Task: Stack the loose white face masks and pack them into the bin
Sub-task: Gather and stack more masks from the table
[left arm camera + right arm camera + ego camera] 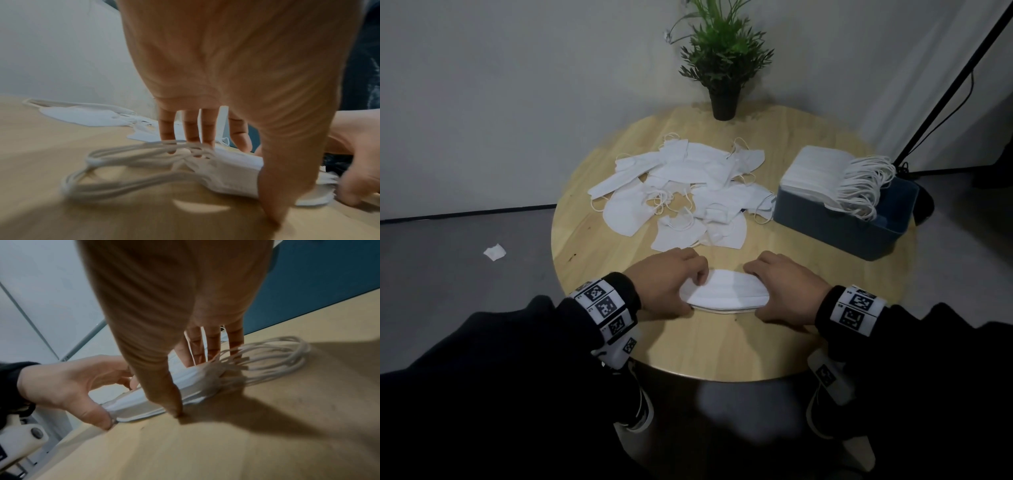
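A flat stack of white face masks [726,291] lies near the table's front edge. My left hand [688,291] grips its left end and my right hand [760,291] grips its right end. In the left wrist view the fingers [191,134] sit on the stack's far side, the thumb on the near side, and the ear loops [123,170] trail left. In the right wrist view the thumb [172,400] presses the near edge and the ear loops [277,356] fan right. Loose masks [681,192] lie mid-table. The dark blue bin [846,226] at right holds a mask stack [818,174].
A round wooden table [592,246] carries everything. A potted green plant [724,68] stands at its far edge by the wall. A black stand pole [945,92] leans at the right, and a white scrap [494,253] lies on the grey floor to the left.
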`<state>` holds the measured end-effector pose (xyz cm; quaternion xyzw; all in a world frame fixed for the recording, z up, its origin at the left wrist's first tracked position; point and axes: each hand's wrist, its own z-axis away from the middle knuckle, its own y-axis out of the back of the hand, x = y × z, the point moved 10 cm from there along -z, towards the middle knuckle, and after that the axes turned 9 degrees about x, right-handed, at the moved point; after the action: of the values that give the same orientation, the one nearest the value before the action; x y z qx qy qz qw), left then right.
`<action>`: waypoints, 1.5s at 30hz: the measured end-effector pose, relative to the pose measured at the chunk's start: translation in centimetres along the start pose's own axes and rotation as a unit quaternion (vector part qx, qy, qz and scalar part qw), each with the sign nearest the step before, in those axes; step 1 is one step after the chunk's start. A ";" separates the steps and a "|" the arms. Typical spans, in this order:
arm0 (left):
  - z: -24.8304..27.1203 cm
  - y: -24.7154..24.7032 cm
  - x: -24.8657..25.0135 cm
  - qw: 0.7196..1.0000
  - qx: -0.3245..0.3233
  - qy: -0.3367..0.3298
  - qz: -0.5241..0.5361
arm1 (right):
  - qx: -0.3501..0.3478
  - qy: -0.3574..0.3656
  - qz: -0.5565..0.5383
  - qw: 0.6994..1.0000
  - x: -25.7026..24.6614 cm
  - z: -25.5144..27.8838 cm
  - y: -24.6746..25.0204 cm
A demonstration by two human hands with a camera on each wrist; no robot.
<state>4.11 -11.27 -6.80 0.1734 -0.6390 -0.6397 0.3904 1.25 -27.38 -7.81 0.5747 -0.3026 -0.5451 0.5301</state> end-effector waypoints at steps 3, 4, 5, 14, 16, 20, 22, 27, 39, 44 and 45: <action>-0.3 0.3 -0.4 1.000 0.003 0.018 0.003 | -0.002 -0.004 -0.006 1.000 0.1 -0.3 0.4; -0.4 0.3 -0.4 1.000 0.002 0.017 -0.003 | -0.002 -0.006 -0.010 1.000 0.1 -0.3 0.5; -0.4 0.3 -0.3 1.000 0.002 0.012 -0.012 | -0.002 -0.007 -0.011 1.000 0.0 -0.4 0.5; -0.5 1.4 -1.0 0.996 0.010 -0.003 0.085 | 0.072 -0.008 -0.064 0.995 -0.6 -0.7 2.2; -0.7 2.3 -0.6 0.995 0.039 -0.017 0.091 | 0.114 0.003 -0.100 0.988 -1.2 -0.9 3.2; -1.0 1.7 0.3 0.997 0.039 -0.009 0.062 | 0.080 -0.015 -0.103 0.991 -1.1 -1.5 2.2; -1.2 0.6 0.4 0.999 0.018 -0.005 0.030 | 0.047 -0.023 -0.086 0.995 -1.0 -1.7 1.0; -1.7 0.1 -0.1 0.998 -0.002 0.021 0.054 | 0.026 -0.047 -0.098 0.994 -0.5 -2.4 0.6; -3.9 11.8 -15.4 0.897 0.304 0.251 0.199 | 0.233 -0.218 -0.396 0.861 3.8 -9.4 5.2; -3.8 10.3 -23.3 0.877 0.274 0.369 0.137 | 0.249 -0.221 -0.396 0.856 4.6 -12.0 5.5; -3.8 9.6 -24.0 0.876 0.264 0.381 0.130 | 0.245 -0.226 -0.400 0.854 4.9 -12.3 5.3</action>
<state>24.80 4.62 -4.74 0.4159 -0.6029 -0.2751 0.6227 15.23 -29.80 -6.27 0.6181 -0.2819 -0.7334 0.0251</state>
